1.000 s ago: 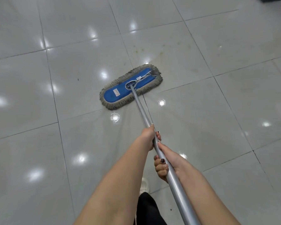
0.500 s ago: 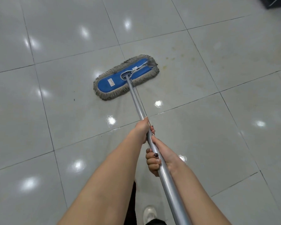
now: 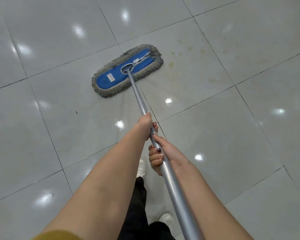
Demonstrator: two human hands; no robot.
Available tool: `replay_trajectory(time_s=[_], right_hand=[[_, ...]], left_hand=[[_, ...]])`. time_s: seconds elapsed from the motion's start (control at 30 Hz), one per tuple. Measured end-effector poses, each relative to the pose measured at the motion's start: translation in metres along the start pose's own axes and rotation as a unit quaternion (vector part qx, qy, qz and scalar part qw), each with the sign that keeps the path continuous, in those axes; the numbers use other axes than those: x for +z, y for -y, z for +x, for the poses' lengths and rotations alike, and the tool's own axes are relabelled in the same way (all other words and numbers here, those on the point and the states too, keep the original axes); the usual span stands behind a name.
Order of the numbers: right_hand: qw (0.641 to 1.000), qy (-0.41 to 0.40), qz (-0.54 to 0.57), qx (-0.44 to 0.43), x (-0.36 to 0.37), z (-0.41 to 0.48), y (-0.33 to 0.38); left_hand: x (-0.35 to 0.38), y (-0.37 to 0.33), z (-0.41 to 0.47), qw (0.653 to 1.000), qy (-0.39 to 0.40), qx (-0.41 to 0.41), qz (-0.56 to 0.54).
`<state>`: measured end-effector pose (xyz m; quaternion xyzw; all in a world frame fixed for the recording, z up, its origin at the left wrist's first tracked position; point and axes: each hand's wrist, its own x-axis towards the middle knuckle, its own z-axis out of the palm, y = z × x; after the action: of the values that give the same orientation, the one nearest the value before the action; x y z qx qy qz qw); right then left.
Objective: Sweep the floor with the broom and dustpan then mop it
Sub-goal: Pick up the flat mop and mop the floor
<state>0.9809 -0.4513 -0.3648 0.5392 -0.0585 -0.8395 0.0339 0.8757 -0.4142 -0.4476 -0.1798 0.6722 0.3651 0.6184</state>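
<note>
A flat mop head (image 3: pixel 126 71), blue on top with a grey fringe, lies flat on the glossy grey tiled floor (image 3: pixel 59 118), angled from lower left to upper right. Its silver handle (image 3: pixel 171 184) runs down toward me. My left hand (image 3: pixel 145 126) is wrapped around the handle higher up the pole. My right hand (image 3: pixel 160 154) grips it just below, fingers with dark nails curled over the pole. No broom or dustpan is in view.
Yellowish stains (image 3: pixel 180 54) mark the tile just right of the mop head. A small dark speck (image 3: pixel 76 112) lies to the left of the handle. My white shoes (image 3: pixel 142 167) and black trouser legs (image 3: pixel 139 205) show beneath my arms.
The mop head has slid forward over the tiles toward the yellow stains, and my feet have stepped forward behind it. Both hands keep the same grip on the handle.
</note>
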Motion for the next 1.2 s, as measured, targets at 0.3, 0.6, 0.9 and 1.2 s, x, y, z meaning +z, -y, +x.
replay_trajectory(time_s=[0.3,0.6,0.9,1.2], right_hand=[[1.000,0.011,-0.004,-0.011,-0.077,-0.033,-0.053],[1.000,-0.008,0.012,-0.013,-0.200,-0.080,-0.138],[0.999,-0.033,0.018,-0.011,-0.235,-0.103,-0.149],[0.998,-0.061,-0.019,-0.008,-0.191,-0.084,-0.097]], left_hand=[[0.023,0.089,-0.032,1.000,0.004,-0.003,0.022],[0.057,0.234,-0.086,0.998,0.027,-0.001,0.050],[0.080,0.266,-0.104,0.997,0.033,-0.018,0.068],[0.085,0.204,-0.077,0.992,0.048,-0.031,0.110]])
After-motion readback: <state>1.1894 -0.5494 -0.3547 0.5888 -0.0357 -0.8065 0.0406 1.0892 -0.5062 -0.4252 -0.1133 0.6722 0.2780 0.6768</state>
